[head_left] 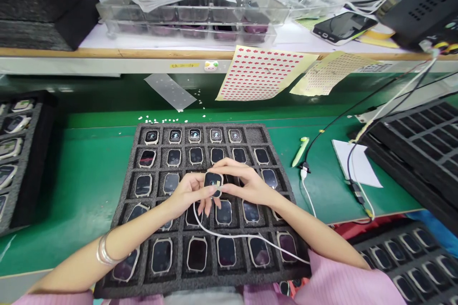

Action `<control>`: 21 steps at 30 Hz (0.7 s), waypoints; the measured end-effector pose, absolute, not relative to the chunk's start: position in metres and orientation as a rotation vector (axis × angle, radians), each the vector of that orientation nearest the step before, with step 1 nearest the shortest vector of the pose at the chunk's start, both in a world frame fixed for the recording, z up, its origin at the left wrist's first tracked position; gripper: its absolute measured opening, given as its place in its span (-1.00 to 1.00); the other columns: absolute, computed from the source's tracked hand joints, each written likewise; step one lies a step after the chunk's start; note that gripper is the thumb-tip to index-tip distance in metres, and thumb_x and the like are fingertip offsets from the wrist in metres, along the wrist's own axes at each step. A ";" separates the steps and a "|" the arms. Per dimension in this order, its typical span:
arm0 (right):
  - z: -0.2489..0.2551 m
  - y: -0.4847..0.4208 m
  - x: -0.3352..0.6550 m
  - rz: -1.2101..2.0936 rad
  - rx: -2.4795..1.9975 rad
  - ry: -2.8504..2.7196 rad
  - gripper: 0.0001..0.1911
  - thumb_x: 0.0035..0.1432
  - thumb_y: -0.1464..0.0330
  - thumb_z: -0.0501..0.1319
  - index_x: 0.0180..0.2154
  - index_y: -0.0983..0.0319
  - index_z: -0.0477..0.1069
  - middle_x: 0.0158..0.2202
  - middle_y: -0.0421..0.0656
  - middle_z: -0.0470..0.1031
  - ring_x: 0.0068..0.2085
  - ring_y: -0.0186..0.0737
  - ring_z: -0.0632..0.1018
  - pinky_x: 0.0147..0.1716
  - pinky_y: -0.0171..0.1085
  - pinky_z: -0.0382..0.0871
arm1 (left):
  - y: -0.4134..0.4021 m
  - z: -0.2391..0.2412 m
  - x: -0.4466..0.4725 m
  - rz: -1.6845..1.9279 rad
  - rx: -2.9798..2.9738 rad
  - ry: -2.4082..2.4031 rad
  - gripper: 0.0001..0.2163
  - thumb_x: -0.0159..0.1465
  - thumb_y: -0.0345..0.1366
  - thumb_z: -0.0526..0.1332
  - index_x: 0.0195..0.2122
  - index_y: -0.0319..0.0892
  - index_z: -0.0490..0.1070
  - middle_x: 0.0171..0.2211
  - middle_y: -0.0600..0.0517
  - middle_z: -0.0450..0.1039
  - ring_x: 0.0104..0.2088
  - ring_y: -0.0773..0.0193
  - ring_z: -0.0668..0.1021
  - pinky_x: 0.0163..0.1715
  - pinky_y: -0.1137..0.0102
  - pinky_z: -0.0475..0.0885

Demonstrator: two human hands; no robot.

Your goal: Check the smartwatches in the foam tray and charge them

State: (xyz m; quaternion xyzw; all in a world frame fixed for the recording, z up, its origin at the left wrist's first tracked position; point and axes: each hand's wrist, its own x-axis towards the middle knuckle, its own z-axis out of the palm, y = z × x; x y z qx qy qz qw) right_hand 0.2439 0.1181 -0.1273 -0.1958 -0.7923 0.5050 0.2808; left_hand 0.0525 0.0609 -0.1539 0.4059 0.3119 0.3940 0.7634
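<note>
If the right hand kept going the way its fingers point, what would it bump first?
The right hand points left, so it would probably meet the watch it pinches, then the left hand just behind.

Both hands (222, 189) hold a watch (213, 182), seemingly cabled, above foam tray (123, 200).

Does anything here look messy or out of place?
Yes. Small white scraps lie scattered on the green bench just behind the foam tray. A red-dotted sticker sheet and a paler one hang askew over the shelf edge. One tray pocket, top right, holds no watch.
</note>
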 end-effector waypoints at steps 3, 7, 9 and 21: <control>-0.134 0.121 0.242 1.549 -0.475 -1.942 -0.66 0.16 0.26 0.30 -0.01 0.15 0.46 -0.15 -0.09 0.40 -0.13 -0.18 0.45 -0.09 -0.09 0.35 | 0.059 -0.158 0.051 0.818 0.855 0.596 -0.75 0.20 -0.16 0.26 -0.37 -0.30 0.40 -0.50 -0.10 0.55 -0.73 0.37 0.49 -0.82 0.60 0.26; -0.140 0.122 0.236 1.725 -0.398 -1.798 -0.62 -0.05 0.23 0.44 -0.14 0.15 0.55 -0.24 -0.12 0.38 -0.21 -0.21 0.45 -0.19 -0.15 0.37 | 0.057 -0.163 0.049 0.753 0.867 0.549 -0.74 0.17 -0.16 0.28 -0.39 -0.31 0.41 -0.53 -0.11 0.55 -0.74 0.33 0.49 -0.82 0.58 0.27; -0.140 0.123 0.235 1.746 -0.391 -1.793 -0.61 -0.09 0.25 0.46 -0.16 0.14 0.56 -0.25 -0.13 0.39 -0.22 -0.22 0.44 -0.19 -0.16 0.37 | 0.056 -0.163 0.050 0.744 0.878 0.552 -0.74 0.16 -0.15 0.29 -0.40 -0.31 0.42 -0.53 -0.11 0.55 -0.74 0.33 0.49 -0.82 0.57 0.27; -0.134 0.128 0.244 1.448 -0.523 -2.101 -0.45 0.03 0.37 0.40 0.07 0.16 0.36 -0.06 -0.07 0.39 -0.05 -0.13 0.42 -0.02 -0.05 0.31 | 0.061 -0.153 0.059 0.935 0.938 0.856 -0.76 0.20 -0.17 0.26 -0.31 -0.28 0.39 -0.64 0.12 0.39 -0.81 0.55 0.24 -0.84 0.61 0.06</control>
